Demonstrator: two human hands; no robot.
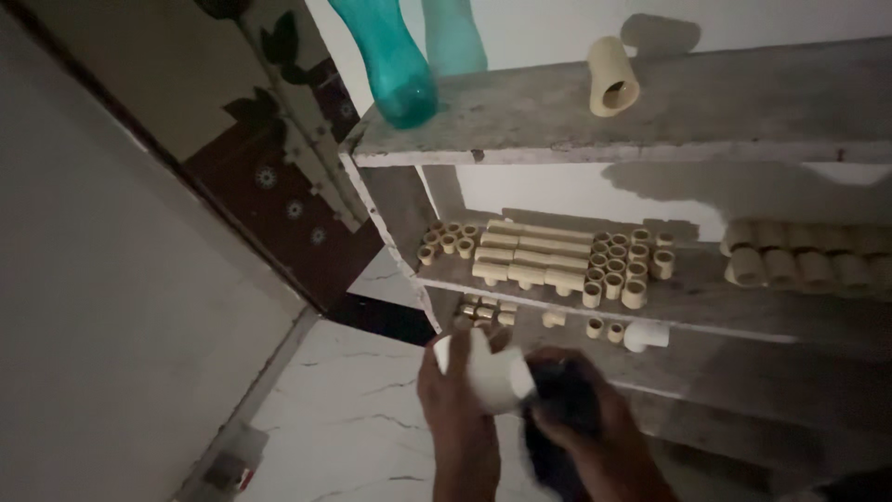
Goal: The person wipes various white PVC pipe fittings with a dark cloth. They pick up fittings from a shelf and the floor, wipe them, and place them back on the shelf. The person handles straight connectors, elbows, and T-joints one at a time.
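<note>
My left hand grips a white pipe fitting, a short fat piece held in front of the lowest shelf. My right hand presses a dark cloth against the fitting's right end. Both hands are low in the head view, close together, just before the grey stone shelves.
The middle shelf carries rows of cream pipe fittings and larger couplers at the right. One cream coupler and a teal plastic bottle stand on top. A white elbow lies lower. A marble floor and a dark door lie to the left.
</note>
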